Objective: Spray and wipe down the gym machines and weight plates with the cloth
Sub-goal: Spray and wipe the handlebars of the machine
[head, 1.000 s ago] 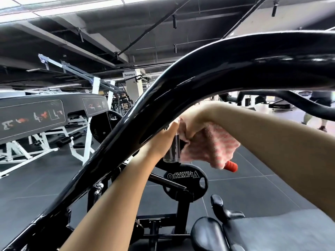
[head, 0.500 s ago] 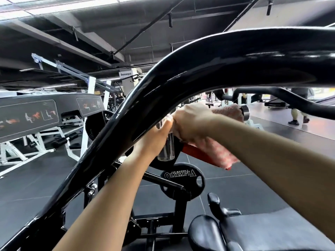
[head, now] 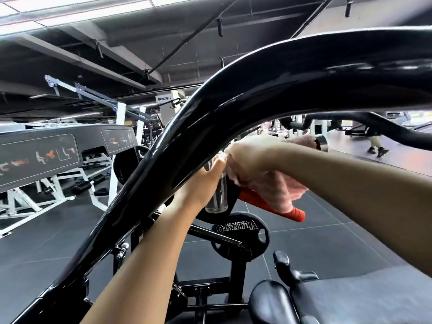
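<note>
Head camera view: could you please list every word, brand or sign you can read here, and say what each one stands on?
"JOE WEIDER'S OLYMPIA": white lettering on the black weight plate below the hands.
"Demanpro": white sign on the pillar in the background.
Panel stickers on the grey machine at left: exercise figures only; any words are too blurred to read.
Spray bottle and cloth: no text visible.

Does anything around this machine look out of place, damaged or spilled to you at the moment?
Nothing stands out. The right hand holds the pink cloth over the orange handle, the left hand grips the clear spray bottle, and the Olympia plate sits on its peg.
</note>
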Tool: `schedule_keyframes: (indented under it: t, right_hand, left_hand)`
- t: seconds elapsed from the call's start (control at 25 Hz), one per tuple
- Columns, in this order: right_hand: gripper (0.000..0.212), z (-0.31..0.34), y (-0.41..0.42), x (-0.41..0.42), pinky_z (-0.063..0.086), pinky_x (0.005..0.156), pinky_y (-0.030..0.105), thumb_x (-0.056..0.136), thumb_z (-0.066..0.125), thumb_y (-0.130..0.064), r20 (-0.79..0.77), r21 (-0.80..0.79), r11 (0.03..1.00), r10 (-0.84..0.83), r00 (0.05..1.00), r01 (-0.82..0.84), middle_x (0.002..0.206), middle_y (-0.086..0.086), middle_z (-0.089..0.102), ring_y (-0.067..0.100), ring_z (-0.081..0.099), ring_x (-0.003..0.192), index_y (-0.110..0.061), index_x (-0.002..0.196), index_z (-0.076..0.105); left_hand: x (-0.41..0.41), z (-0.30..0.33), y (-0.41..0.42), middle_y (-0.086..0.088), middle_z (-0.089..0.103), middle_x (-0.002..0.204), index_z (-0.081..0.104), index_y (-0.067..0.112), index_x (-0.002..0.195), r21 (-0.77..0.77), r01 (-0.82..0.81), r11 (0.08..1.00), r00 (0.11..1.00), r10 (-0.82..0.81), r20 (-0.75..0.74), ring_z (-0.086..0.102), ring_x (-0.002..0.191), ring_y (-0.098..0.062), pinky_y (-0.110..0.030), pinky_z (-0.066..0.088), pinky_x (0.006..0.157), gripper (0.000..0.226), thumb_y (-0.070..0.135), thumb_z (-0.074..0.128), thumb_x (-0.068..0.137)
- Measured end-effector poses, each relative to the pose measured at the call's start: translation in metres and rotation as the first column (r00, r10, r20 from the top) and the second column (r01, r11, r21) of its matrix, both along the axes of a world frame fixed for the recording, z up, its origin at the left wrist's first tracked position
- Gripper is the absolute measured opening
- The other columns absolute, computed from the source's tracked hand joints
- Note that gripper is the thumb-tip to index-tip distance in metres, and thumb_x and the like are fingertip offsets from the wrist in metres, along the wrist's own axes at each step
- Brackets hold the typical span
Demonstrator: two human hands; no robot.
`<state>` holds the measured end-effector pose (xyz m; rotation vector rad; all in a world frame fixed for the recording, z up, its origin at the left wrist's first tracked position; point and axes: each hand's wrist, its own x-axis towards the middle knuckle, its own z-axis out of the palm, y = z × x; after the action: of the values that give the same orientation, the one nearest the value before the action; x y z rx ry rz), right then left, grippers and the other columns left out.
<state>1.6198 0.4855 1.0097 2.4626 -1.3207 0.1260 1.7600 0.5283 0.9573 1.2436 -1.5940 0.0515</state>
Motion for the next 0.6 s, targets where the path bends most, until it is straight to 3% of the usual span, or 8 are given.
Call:
schedule_keyframes:
  t: [0.04, 0.08, 0.16, 0.24, 0.32, 0.44, 0.52, 0.6]
  right_hand:
    - [0.006, -0.014, -0.004, -0.004, 0.034, 0.048, 0.023, 0.087, 0.052, -0.023, -0.005, -0.294, 0.955, 0.048, 0.999, -0.047, 0.069, -0.004, 0.057, 0.016, 0.055, 0.057, -0.019, 0.083, 0.054]
    - [0.009, -0.029, -0.008, -0.01, 0.032, 0.047, 0.024, 0.089, 0.044, -0.019, -0.013, -0.531, 0.84, 0.124, 0.992, -0.112, 0.069, 0.0, 0.057, 0.019, 0.054, 0.053, -0.016, 0.089, 0.052]
    - [0.012, -0.048, -0.016, -0.019, 0.035, 0.045, 0.026, 0.084, 0.037, -0.012, -0.061, -0.764, 0.611, 0.252, 0.966, -0.208, 0.071, 0.005, 0.058, 0.021, 0.051, 0.046, -0.012, 0.093, 0.045]
    - [0.018, -0.057, -0.027, -0.028, 0.041, 0.046, 0.028, 0.08, 0.041, -0.009, -0.093, -0.835, 0.495, 0.303, 0.948, -0.24, 0.076, 0.007, 0.061, 0.022, 0.051, 0.047, -0.012, 0.098, 0.04]
    - [0.03, -0.056, -0.026, -0.036, 0.046, 0.05, 0.03, 0.074, 0.054, -0.013, -0.066, -0.839, 0.497, 0.313, 0.947, -0.223, 0.075, 0.006, 0.062, 0.021, 0.053, 0.047, -0.012, 0.103, 0.044]
    - [0.042, -0.054, -0.029, -0.059, 0.048, 0.053, 0.032, 0.058, 0.075, -0.02, -0.038, -0.829, 0.531, 0.26, 0.965, -0.176, 0.074, 0.004, 0.063, 0.02, 0.054, 0.046, -0.013, 0.097, 0.061]
    - [0.041, -0.052, -0.029, -0.073, 0.048, 0.054, 0.033, 0.057, 0.077, -0.017, -0.037, -0.84, 0.516, 0.248, 0.968, -0.164, 0.074, 0.007, 0.063, 0.022, 0.055, 0.048, -0.011, 0.095, 0.061]
    - [0.04, -0.053, -0.03, -0.087, 0.048, 0.058, 0.035, 0.068, 0.068, -0.014, -0.066, -0.854, 0.475, 0.304, 0.95, -0.211, 0.08, 0.009, 0.063, 0.025, 0.057, 0.055, -0.01, 0.105, 0.054]
  left_hand:
    - [-0.002, -0.001, 0.001, -0.002, 0.051, 0.068, 0.051, 0.016, 0.069, 0.006, -0.01, 1.0, 1.0, 0.01, 0.013, 0.038, 0.053, -0.005, -0.01, 0.039, 0.05, 0.031, 0.043, 0.049, 0.082]
    - [-0.006, -0.001, 0.003, -0.008, 0.05, 0.066, 0.053, 0.005, 0.071, -0.014, 0.023, 1.0, 0.999, -0.023, -0.023, 0.038, 0.051, -0.009, -0.011, 0.037, 0.047, 0.033, 0.031, 0.05, 0.089]
    - [-0.011, 0.0, 0.009, -0.009, 0.049, 0.066, 0.052, 0.003, 0.072, -0.023, -0.007, 1.0, 0.999, 0.006, -0.031, 0.039, 0.051, -0.009, -0.01, 0.036, 0.051, 0.03, 0.024, 0.051, 0.093]
    - [-0.01, -0.001, 0.01, 0.0, 0.049, 0.067, 0.043, 0.016, 0.067, 0.014, -0.064, 0.998, 0.998, 0.064, -0.016, 0.04, 0.054, -0.004, -0.007, 0.034, 0.051, 0.03, 0.029, 0.049, 0.093]
    - [-0.008, -0.001, 0.009, -0.002, 0.049, 0.068, 0.04, 0.019, 0.069, 0.046, -0.073, 0.996, 0.997, 0.073, -0.012, 0.042, 0.055, -0.009, -0.008, 0.034, 0.05, 0.029, 0.033, 0.048, 0.093]
    - [-0.007, -0.002, 0.01, -0.019, 0.054, 0.07, 0.047, 0.015, 0.08, 0.019, -0.046, 0.999, 0.999, 0.046, 0.011, 0.043, 0.054, -0.019, -0.016, 0.033, 0.042, 0.022, 0.035, 0.047, 0.091]
    - [-0.006, -0.002, 0.008, -0.024, 0.058, 0.071, 0.051, 0.015, 0.081, 0.013, -0.025, 1.0, 1.0, 0.025, 0.01, 0.042, 0.051, -0.02, -0.018, 0.031, 0.039, 0.024, 0.037, 0.045, 0.09]
    - [-0.007, -0.002, 0.007, -0.028, 0.061, 0.075, 0.055, 0.011, 0.081, -0.013, -0.026, 1.0, 0.999, 0.027, 0.02, 0.045, 0.052, -0.024, -0.018, 0.033, 0.042, 0.029, 0.037, 0.046, 0.089]
